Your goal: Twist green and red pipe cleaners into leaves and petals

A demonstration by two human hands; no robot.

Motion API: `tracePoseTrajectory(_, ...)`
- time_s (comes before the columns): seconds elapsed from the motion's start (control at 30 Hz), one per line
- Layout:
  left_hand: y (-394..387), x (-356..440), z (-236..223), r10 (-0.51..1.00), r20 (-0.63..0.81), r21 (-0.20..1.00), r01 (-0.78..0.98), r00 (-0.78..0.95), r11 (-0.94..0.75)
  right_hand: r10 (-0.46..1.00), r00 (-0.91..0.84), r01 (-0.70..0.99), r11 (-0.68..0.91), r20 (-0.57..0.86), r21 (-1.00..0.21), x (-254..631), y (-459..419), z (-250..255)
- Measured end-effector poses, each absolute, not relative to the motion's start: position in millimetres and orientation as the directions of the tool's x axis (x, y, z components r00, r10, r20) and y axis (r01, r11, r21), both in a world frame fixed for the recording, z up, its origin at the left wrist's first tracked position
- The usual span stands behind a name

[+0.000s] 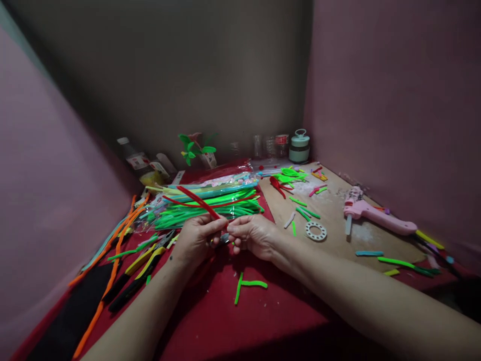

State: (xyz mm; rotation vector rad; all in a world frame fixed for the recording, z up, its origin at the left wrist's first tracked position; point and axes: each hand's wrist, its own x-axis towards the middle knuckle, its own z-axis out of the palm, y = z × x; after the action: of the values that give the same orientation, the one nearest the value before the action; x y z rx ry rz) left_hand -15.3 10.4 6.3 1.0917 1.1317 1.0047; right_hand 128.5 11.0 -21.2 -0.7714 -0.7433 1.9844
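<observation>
Pipe cleaner in red [200, 201] is up over the middle of the worktop [195, 326], pinched in the fingers of the left hand [201, 234], while the right hand [253, 233] meets it near the lower end, can't tell if those fingers are gripping too. Green stems [210, 214] lie just behind, with a pink glue gun [383, 215] on the board [334, 253] to the right.

The left hand [198, 234] partly hides its red pipe cleaner [202, 203].
</observation>
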Motion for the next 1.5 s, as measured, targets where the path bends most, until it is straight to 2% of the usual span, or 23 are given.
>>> tracePoseTrajectory(0.2,12,-18,2,0.967,-0.197,0.978,-0.037,0.164,0.206,0.872,-0.432,-0.438,-0.428,-0.232,-0.791,126,8,-18)
tracePoseTrajectory(0.4,11,-15,0,0.961,-0.178,0.974,-0.098,0.21,0.202,0.874,-0.405,-0.387,-0.429,-0.268,-0.816,126,7,-20)
tracePoseTrajectory(0.53,9,-14,5,0.981,-0.161,0.967,-0.181,0.109,0.179,0.886,-0.387,-0.366,-0.4,-0.254,-0.84,128,6,-18)
tracePoseTrajectory(0.6,9,-14,6,0.983,-0.15,0.965,-0.198,0.11,0.169,0.877,-0.399,-0.342,-0.412,-0.267,-0.844,129,4,-17)
tracePoseTrajectory(0.83,6,-12,-1,0.982,-0.115,0.975,-0.173,0.15,0.141,0.869,-0.46,-0.402,-0.388,-0.184,-0.829,132,5,-18)
tracePoseTrajectory(1.13,8,-13,-7,0.985,-0.078,0.982,-0.161,0.154,0.103,0.889,-0.406,-0.358,-0.367,-0.211,-0.858,132,10,-24)
tracePoseTrajectory(1.33,5,-12,-6,0.988,-0.017,0.997,-0.076,0.156,0.03,0.924,-0.349,-0.367,-0.288,-0.157,-0.885,131,10,-22)
tracePoseTrajectory(1.5,4,-11,-4,0.98,-0.025,0.993,-0.112,0.196,0.047,0.933,-0.333,-0.368,-0.265,-0.139,-0.891,133,10,-20)
